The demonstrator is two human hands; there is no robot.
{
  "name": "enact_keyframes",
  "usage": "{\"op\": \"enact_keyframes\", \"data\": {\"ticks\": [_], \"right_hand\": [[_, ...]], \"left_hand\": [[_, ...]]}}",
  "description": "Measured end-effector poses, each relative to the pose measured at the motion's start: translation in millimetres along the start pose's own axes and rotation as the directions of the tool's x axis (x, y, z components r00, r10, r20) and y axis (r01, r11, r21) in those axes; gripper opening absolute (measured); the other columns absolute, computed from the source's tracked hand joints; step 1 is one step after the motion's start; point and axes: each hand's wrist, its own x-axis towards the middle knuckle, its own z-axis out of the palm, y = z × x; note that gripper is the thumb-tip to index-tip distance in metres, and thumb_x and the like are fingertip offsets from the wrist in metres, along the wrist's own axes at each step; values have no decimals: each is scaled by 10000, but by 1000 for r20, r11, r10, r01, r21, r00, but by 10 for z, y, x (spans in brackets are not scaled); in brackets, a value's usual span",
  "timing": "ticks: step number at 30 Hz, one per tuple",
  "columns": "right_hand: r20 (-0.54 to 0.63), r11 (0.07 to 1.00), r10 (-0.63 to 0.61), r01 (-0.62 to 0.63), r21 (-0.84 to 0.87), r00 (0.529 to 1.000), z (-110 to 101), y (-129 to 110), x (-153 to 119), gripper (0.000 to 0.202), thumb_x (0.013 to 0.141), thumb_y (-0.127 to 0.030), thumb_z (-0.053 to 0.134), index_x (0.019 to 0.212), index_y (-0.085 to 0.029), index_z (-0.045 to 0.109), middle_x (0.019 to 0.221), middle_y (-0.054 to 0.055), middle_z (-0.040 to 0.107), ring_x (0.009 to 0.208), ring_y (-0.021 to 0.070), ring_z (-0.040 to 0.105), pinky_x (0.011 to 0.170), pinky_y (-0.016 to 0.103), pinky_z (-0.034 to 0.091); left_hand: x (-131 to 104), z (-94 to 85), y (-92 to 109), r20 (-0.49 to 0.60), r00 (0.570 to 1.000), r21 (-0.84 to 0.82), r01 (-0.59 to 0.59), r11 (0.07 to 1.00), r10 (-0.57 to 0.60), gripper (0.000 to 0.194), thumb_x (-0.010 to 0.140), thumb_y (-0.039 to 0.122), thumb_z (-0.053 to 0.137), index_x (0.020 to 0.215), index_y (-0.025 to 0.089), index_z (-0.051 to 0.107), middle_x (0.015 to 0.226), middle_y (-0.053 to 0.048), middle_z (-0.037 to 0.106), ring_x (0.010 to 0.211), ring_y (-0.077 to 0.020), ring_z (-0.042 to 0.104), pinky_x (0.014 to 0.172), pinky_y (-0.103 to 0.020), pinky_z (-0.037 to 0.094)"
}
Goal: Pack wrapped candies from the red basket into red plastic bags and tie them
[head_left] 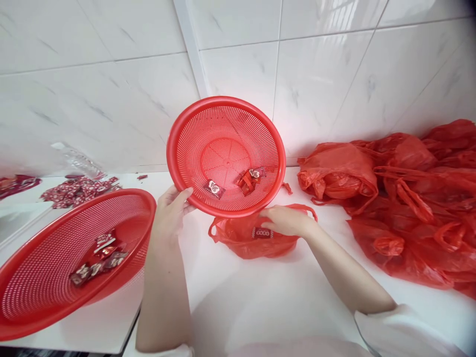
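Note:
My left hand (173,206) grips the lower left rim of a round red plastic mesh basket (226,106), thumb inside the rim. The basket is tilted towards me, with a few small wrapped packets (214,189) on its lower side. Below it, an open red plastic bag (241,245) lies on the white table, a dark red packet (262,233) showing in its mouth. My right hand (282,220) is at the bag's mouth, just under the basket's lower rim. Its fingers are curled; their tips and anything in them are hidden.
A second red mesh basket (37,248) at the left leans and holds several packets (106,253). Behind it lie a heap of patterned red packets (80,191) and a clear plastic bottle (80,158). Several filled red bags (405,198) are piled at the right, against the tiled wall (316,89).

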Motion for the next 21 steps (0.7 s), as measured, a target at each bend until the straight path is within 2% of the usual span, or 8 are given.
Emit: {"op": "enact_keyframes", "data": {"ticks": [3,5,8,10,13,15,18,21], "right_hand": [[-115,984,-106,121,129,988,-96,-85,-61,231,938,-284,441,890,-192,647,829,35,688,725,166,622,668,279,451],[-237,953,-155,208,219,959,-132,-149,-85,243,953,-310,431,899,-193,636,816,24,680,702,150,614,665,276,463],[-421,942,-121,237,236,899,-101,-222,-60,289,960,-374,429,1087,-193,616,1093,77,660,1000,199,615,874,339,477],[-469,959,-54,176,220,882,-39,-244,-11,441,956,-440,420,1316,-198,503,1389,118,496,1289,250,451,1050,423,379],[-394,973,33,60,221,918,43,-248,53,691,936,-570,373,1507,-209,230,1581,116,176,1456,294,144,1146,527,207],[-311,970,27,50,237,950,55,-248,62,741,930,-610,331,1525,-197,174,1592,111,131,1465,300,91,1155,538,172],[-206,944,-90,149,293,974,4,-256,20,679,946,-582,322,1500,-194,267,1537,117,308,1413,273,289,1135,469,273],[-202,919,-183,240,313,962,-80,-258,-45,616,916,-535,461,1438,-214,395,1426,105,483,1288,257,474,1065,418,379]], "left_hand": [[-20,17,10,27,1000,0,5,1000,-5,277,730,325,694,980,205,692,1020,-50,714,869,-192,684,758,-314,575],[-47,51,25,54,998,-4,10,1000,-10,266,725,331,701,958,203,691,1001,-46,716,853,-189,681,745,-312,573],[-122,160,45,109,994,-19,23,1000,-21,244,721,345,706,915,199,684,1004,-46,717,862,-200,682,733,-316,571],[-192,270,47,178,983,-44,55,997,-47,236,724,348,703,899,193,673,1001,-51,720,858,-211,687,736,-336,572],[-292,445,25,307,948,-99,120,988,-85,244,742,345,689,928,190,662,1001,-63,719,855,-225,693,739,-358,573],[-331,526,3,352,932,-133,137,982,-82,268,755,350,677,972,193,665,1024,-72,715,890,-235,690,744,-356,573],[-330,552,-18,360,929,-142,146,979,-86,286,757,360,673,995,201,667,1037,-70,714,908,-241,690,747,-356,574],[-277,477,-14,330,939,-126,142,982,-94,268,762,363,669,973,198,665,1028,-66,718,878,-232,696,760,-369,573]]}}
